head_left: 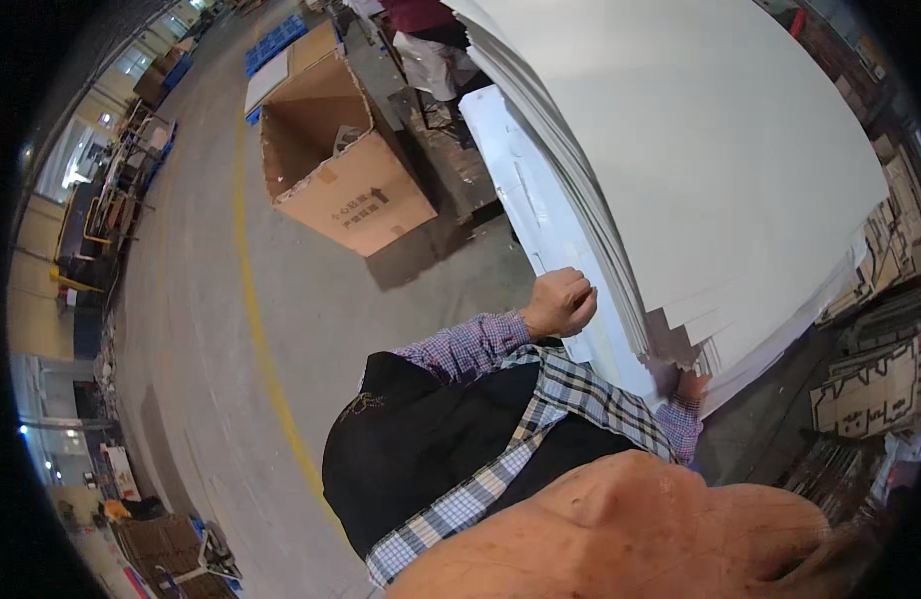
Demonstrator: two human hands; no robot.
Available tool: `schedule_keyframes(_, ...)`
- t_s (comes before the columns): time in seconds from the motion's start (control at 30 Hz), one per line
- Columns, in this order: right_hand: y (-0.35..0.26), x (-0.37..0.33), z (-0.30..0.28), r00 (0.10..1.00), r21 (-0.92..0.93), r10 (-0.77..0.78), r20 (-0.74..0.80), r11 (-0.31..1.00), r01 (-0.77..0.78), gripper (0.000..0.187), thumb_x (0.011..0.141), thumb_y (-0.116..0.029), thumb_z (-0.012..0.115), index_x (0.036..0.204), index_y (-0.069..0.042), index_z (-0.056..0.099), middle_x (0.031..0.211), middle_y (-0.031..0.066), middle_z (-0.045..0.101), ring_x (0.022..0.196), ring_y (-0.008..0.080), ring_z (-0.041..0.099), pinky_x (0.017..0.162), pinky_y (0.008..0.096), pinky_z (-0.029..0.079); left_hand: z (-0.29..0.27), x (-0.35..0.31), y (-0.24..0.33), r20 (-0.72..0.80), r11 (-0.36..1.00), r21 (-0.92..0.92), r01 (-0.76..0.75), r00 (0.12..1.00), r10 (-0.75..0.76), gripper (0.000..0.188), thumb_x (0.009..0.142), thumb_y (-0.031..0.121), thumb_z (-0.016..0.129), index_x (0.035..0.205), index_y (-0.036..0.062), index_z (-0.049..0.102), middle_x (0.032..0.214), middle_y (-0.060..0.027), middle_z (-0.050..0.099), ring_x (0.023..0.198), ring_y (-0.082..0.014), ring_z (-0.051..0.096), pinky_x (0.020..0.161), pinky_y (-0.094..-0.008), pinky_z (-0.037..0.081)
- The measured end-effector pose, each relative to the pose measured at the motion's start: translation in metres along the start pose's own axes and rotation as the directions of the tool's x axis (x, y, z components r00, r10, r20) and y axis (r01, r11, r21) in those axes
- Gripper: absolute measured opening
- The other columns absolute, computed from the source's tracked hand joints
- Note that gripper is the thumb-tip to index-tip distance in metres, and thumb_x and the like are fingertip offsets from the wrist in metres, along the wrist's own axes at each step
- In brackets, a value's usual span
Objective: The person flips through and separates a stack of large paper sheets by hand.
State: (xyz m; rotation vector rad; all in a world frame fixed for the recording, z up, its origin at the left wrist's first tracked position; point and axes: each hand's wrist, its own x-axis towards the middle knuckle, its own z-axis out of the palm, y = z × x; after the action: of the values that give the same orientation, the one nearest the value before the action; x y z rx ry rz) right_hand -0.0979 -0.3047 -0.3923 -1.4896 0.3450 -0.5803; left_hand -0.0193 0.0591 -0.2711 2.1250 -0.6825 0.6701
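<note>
A tall stack of large white cardboard sheets [720,170] fills the right half of the view, its near corner stepped where the sheets fan out. My left hand [562,302], in a checked sleeve, is curled into a fist beside the stack's left side, over a pale bluish-white sheet [540,200]. What its fingers hold, if anything, is hidden. Against the near corner of the stack is my right hand [691,387], small in view and partly covered. Its fingers are too unclear to read.
A big open cardboard box [351,200] stands on the grey floor at the left of the stack. Behind it are a blue pallet [274,45] and a person in dark red [419,14]. Cut brown board pieces [868,391] lie at the right. A yellow line [251,309] crosses the floor.
</note>
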Motion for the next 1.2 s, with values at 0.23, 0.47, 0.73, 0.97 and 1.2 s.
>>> schedule_keyframes(0.23,-0.003,0.003,-0.005,0.999,-0.068,-0.022,0.026,0.997,0.024,0.027,0.103,-0.010,0.061,0.122,0.009,0.066,0.109,0.0123,0.075,0.099,0.0194,0.071,0.087,0.0330,0.058,0.001,-0.002,-0.005,0.017,1.000,-0.011,-0.025,1.000,0.025,0.020,0.085,0.011,0.071,0.070,0.0058,0.057,0.068,-0.0112,0.055,0.062,-0.0300,0.059,0.054,-0.0442,0.048)
schedule_keyframes(0.47,-0.005,0.003,-0.005,0.998,-0.097,-0.037,0.046,0.994,0.041,0.027,0.103,-0.012,0.062,0.122,0.008,0.066,0.109,0.0119,0.075,0.099,0.0196,0.071,0.088,0.0333,0.058,0.002,-0.004,-0.004,0.016,1.000,-0.019,-0.002,1.000,0.002,0.021,0.085,0.012,0.071,0.070,0.0063,0.057,0.068,-0.0112,0.056,0.062,-0.0297,0.059,0.054,-0.0439,0.048)
schedule_keyframes(0.73,-0.012,-0.001,-0.004,0.995,-0.140,-0.082,0.051,0.986,0.088,0.028,0.103,-0.013,0.062,0.121,0.008,0.066,0.110,0.0116,0.075,0.100,0.0198,0.071,0.088,0.0336,0.057,0.005,-0.004,-0.005,-0.003,1.000,-0.025,-0.019,1.000,0.019,0.015,0.084,0.011,0.071,0.074,0.0071,0.061,0.067,-0.0108,0.056,0.060,-0.0301,0.059,0.054,-0.0436,0.048)
schedule_keyframes(0.97,-0.031,0.016,0.020,0.937,-0.295,-0.312,0.160,0.890,0.347,0.029,0.103,-0.015,0.062,0.121,0.007,0.066,0.111,0.0112,0.075,0.101,0.0200,0.071,0.089,0.0339,0.057,0.008,-0.001,-0.004,-0.023,1.000,-0.026,0.010,1.000,-0.011,0.023,0.082,0.010,0.073,0.068,0.0082,0.055,0.065,-0.0104,0.054,0.059,-0.0306,0.058,0.052,-0.0444,0.046)
schedule_keyframes(1.2,-0.075,0.012,0.059,0.994,0.051,-0.112,0.016,0.993,0.111,0.022,0.100,-0.003,0.063,0.118,0.009,0.068,0.106,0.0087,0.074,0.098,0.0162,0.069,0.086,0.0313,0.056,0.010,0.001,0.000,-0.039,1.000,0.007,-0.006,0.999,0.006,0.022,0.082,0.009,0.074,0.070,0.0089,0.056,0.065,-0.0091,0.054,0.059,-0.0295,0.059,0.052,-0.0427,0.047)
